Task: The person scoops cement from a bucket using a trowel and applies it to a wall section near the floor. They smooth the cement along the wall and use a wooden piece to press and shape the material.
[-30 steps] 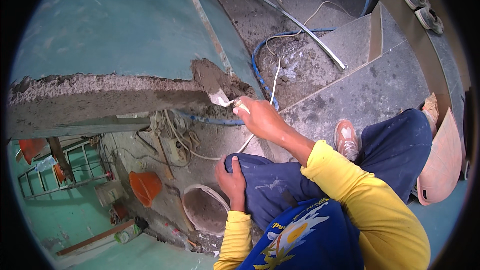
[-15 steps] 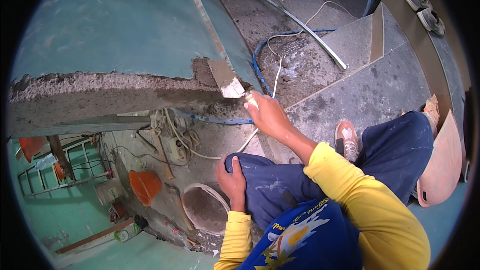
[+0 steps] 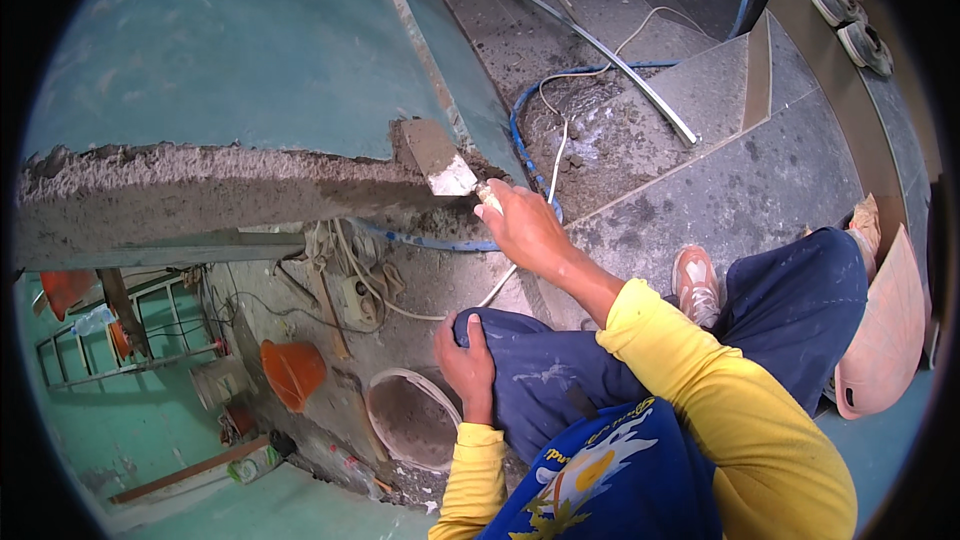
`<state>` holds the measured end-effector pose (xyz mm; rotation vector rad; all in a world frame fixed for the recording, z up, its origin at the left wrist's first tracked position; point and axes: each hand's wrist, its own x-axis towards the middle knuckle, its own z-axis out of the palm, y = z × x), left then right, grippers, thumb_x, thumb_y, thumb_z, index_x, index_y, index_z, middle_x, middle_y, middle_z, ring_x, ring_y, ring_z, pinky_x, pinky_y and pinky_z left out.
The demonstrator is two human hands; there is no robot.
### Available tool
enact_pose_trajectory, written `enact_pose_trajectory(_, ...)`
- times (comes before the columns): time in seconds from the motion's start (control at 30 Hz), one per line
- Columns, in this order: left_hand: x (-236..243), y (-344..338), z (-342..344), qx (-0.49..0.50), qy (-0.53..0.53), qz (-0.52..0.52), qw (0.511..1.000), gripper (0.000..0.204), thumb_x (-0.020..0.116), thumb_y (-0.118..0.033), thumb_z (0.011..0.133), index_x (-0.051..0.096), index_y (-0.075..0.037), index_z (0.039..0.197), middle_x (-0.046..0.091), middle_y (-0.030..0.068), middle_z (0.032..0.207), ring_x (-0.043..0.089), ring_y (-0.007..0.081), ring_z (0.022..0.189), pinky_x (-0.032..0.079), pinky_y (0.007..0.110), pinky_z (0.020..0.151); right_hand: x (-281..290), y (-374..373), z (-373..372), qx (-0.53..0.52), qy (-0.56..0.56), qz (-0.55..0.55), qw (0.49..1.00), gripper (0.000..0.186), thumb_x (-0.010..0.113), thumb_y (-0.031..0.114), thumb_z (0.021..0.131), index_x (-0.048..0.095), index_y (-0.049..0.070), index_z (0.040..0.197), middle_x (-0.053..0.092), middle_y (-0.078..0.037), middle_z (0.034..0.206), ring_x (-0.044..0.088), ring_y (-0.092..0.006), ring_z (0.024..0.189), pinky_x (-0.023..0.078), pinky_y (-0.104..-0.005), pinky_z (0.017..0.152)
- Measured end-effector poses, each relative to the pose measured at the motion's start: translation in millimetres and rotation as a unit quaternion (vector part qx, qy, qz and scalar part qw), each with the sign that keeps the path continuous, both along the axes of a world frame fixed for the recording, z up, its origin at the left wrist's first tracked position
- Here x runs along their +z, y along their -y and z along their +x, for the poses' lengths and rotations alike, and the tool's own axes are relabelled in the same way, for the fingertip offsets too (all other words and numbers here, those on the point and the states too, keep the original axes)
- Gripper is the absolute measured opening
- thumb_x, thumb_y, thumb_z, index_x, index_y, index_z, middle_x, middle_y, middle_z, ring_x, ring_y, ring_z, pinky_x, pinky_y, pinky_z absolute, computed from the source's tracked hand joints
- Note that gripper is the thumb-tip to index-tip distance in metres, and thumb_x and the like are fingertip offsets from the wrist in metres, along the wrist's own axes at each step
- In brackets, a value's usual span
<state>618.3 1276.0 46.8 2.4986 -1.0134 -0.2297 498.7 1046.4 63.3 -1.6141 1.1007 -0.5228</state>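
Right hand [image 3: 525,230] is wrapped shut round the pale handle of a flat steel putty knife [image 3: 440,160], grip low on the handle so the blade is free. The knife's blade is laid nearly flat against the rough grey mortar edge [image 3: 200,195] of the teal-painted slab [image 3: 220,50], at the corner where the grey band steps up. The shallow angle looks chosen to spread or scrape rather than dig; wet grey mortar is seen on the blade face.

Left hand [image 3: 462,360] is closed over the raised left knee of the dark blue paint-flecked trousers [image 3: 560,380], fingers curled, thumb on top. Nothing is held; it is judged to be a brace for the reach forward.

Both arms are in yellow long sleeves [image 3: 700,390]. 1 foot in a worn pinkish shoe [image 3: 695,285] is planted on the grey speckled stone landing [image 3: 740,190], which gives the crouch its footing.

Around the work:
- A blue hose [image 3: 530,155] and a white cable [image 3: 560,130] are run just beside the right hand, across the dusty step.
- A long grey metal strip [image 3: 620,65] is laid diagonally on the stairs, well apart from the knife.
- Below the slab edge, tangled cords and a socket block [image 3: 355,290] are hung near the wall.
- On the floor far below: an orange bucket [image 3: 292,372], a round grey basin [image 3: 410,420], and a green ladder [image 3: 110,340].
- 2 shoes [image 3: 850,20] are parked on the ledge at upper right.
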Motion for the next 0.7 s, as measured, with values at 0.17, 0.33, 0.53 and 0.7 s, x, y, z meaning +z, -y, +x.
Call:
enact_pose_trajectory(0.17, -2, 1, -1, 0.0, -0.001, 0.0, 1.0, 0.046, 0.071, -0.034, 0.101, 0.07, 0.003, 0.128, 0.07, 0.0236, 0.127, 0.063, 0.0425, 0.121, 0.046, 0.048, 0.109, 2, -9, -2, -0.011, 0.002, -0.019, 1.0, 0.057, 0.064, 0.029, 0.106, 0.055, -0.013, 0.143, 0.068, -0.039, 0.121, 0.066, -0.053, 0.116, 0.052, -0.0545, 0.101)
enact_pose_trajectory(0.33, -2, 1, -1, 0.001, 0.0, -0.004, 1.0, 0.046, 0.071, -0.034, 0.101, 0.07, 0.003, 0.128, 0.07, 0.0236, 0.127, 0.063, 0.0427, 0.121, 0.046, 0.048, 0.109, 24, -20, 2, -0.016, 0.044, -0.007, 0.999, 0.054, 0.065, 0.028, 0.105, 0.057, -0.009, 0.144, 0.069, -0.037, 0.12, 0.068, -0.0508, 0.113, 0.053, -0.0536, 0.1)
enact_pose_trajectory(0.53, -3, -2, -1, -0.001, 0.002, -0.005, 1.0, 0.045, 0.072, -0.035, 0.1, 0.07, 0.002, 0.127, 0.07, 0.0237, 0.126, 0.064, 0.0432, 0.12, 0.047, 0.049, 0.108, 7, -23, -5, -0.081, 0.083, 0.127, 0.985, 0.053, 0.062, 0.032, 0.108, 0.058, -0.004, 0.146, 0.069, -0.033, 0.129, 0.068, -0.0462, 0.123, 0.053, -0.0493, 0.104)
enact_pose_trajectory(0.7, -2, 3, -3, -0.003, 0.014, -0.013, 1.0, 0.043, 0.072, -0.035, 0.1, 0.071, -0.002, 0.127, 0.07, 0.0217, 0.124, 0.066, 0.0425, 0.118, 0.05, 0.049, 0.104, -35, -12, -4, -0.082, 0.012, 0.042, 0.996, 0.055, 0.06, 0.036, 0.105, 0.06, -0.007, 0.14, 0.07, -0.036, 0.123, 0.066, -0.0513, 0.121, 0.05, -0.053, 0.106)
